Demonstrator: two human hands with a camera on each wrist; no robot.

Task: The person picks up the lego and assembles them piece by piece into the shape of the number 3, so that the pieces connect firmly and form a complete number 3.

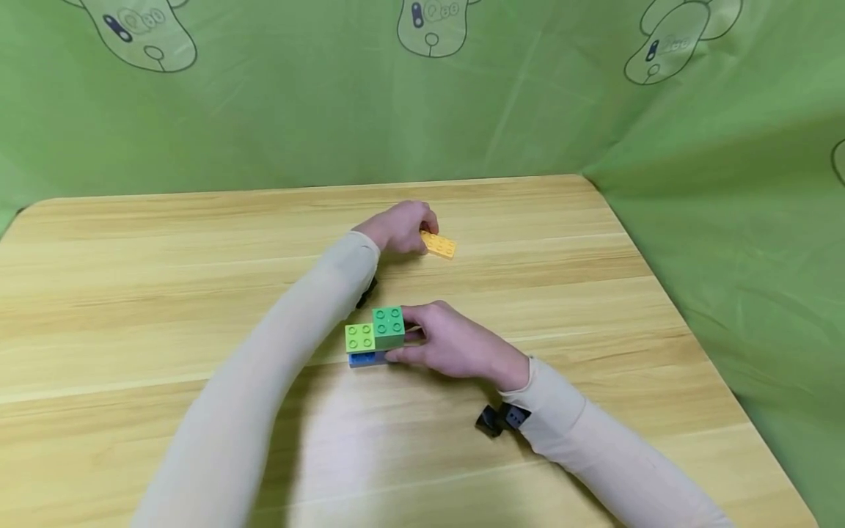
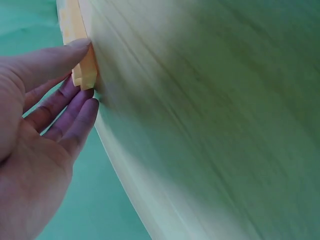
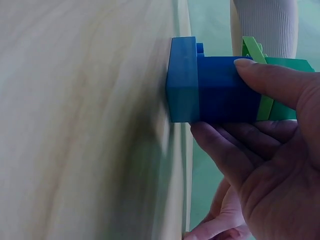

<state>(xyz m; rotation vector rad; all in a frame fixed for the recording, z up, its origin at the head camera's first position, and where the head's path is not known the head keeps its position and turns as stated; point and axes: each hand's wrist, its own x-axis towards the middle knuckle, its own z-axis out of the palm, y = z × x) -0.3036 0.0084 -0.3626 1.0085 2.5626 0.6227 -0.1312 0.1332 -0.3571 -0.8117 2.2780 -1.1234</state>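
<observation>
My left hand [image 1: 403, 226] pinches one end of a flat yellow-orange building brick [image 1: 441, 245] toward the back of the table. In the left wrist view, the thumb lies along one side of that brick, fingertips on the other, close over the wood. Nearer the front, my right hand [image 1: 455, 341] grips a stack of building bricks from the right side. A light blue brick [image 3: 182, 80] forms its base, with a dark blue brick [image 3: 227, 90] above. A lime green plate [image 1: 359, 337] juts leftward over the base, and a green brick [image 1: 388, 326] tops the stack.
The light wood table [image 1: 165, 293] ends at a green printed cloth [image 1: 317, 110] behind and on the right. A small black wrist device [image 1: 502, 419] sits at the right sleeve. The left forearm [image 1: 264, 367] reaches across, just left of the stack.
</observation>
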